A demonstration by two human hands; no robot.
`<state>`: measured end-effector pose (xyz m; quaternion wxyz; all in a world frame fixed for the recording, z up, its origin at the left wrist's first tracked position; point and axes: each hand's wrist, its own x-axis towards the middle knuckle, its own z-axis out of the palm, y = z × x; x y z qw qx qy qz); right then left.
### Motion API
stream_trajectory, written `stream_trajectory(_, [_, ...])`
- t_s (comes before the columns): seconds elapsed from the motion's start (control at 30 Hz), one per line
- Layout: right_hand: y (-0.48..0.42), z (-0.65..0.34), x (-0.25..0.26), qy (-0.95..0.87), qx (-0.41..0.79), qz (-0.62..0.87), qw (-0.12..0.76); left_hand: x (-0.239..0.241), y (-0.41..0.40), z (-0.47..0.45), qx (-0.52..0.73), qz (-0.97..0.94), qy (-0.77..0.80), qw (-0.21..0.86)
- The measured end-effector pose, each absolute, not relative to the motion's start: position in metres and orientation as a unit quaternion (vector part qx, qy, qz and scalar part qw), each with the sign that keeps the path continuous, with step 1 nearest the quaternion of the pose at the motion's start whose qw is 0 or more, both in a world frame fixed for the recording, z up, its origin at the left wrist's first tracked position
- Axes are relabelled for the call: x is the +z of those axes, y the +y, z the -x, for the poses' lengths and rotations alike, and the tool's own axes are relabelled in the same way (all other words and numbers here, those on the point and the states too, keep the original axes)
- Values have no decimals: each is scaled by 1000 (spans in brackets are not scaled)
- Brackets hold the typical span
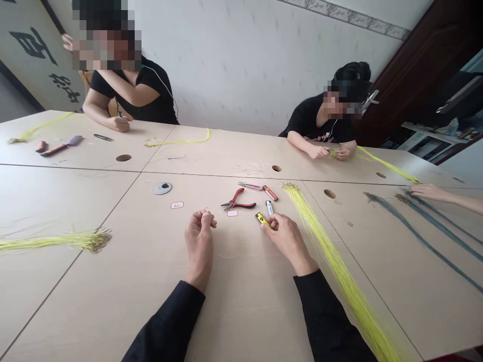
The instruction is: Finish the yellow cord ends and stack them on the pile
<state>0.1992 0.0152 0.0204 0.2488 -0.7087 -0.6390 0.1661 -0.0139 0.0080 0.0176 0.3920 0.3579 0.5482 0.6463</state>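
Pinching a small, thin loop [206, 209] just left of the frame's center, the left hand [198, 235] is holding its fingers [206, 220] closed. Right of center, the right hand [286, 237] is gripping a yellow lighter [263, 219]. Red-handled pliers [233, 203] are lying on the tabletop [132, 301] between the hands.

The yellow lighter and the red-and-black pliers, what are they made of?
The yellow lighter is probably smooth plastic: its casing is brightly coloured with dark markings. The red-and-black pliers look like metal at the grey jaws; their thick, coloured handles suggest plastic or rubber.
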Motion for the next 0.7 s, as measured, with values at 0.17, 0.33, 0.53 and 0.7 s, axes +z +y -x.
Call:
stream_trajectory(0.17, [18,-189,16,-633,112,707,295,15,10,11,642,-368,534,409])
stream_trajectory(0.33, [31,-166,12,-723,29,640,259,14,9,7,612,-402,533,424])
stream_trajectory(0.53, [52,-153,22,-771,48,592,229,17,6,5,604,-416,523,435])
stream_trajectory(0.7, [55,-184,25,-641,7,739,208,16,7,4,598,-429,511,444])
